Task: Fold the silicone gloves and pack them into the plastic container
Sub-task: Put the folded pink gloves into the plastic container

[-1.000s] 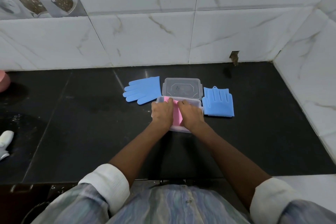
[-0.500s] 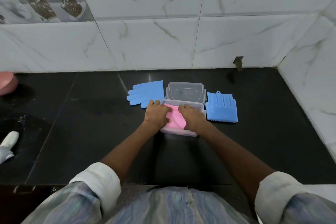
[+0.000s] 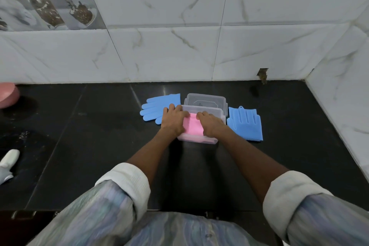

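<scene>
The left hand (image 3: 173, 119) lies palm down with its fingers together, pressing on the left part of a pink glove (image 3: 193, 128) that sits folded inside the clear plastic container (image 3: 201, 110). The right hand (image 3: 209, 125) does the same on the other side, flat and pressing, fingers pointing away from the person. Only a strip of pink shows between the two hands. The container's near wall shows just below the wrists, and its far rim runs just past the fingertips.

Behind the container, touching its far edge, lies the clear lid (image 3: 205, 101). Just left of the left hand a blue glove (image 3: 157, 106) lies flat with its fingers pointing left; the hand's outer edge overlaps its cuff end. Just right of the right hand, beside the container, a second blue glove (image 3: 246, 124) lies flat with its fingers pointing toward the wall.

Everything rests on a black counter (image 3: 99, 136) under white marble tiles. Far to the left of the hands, at the counter's edge, are a pink round thing (image 3: 8, 95) and a white object (image 3: 8, 161).
</scene>
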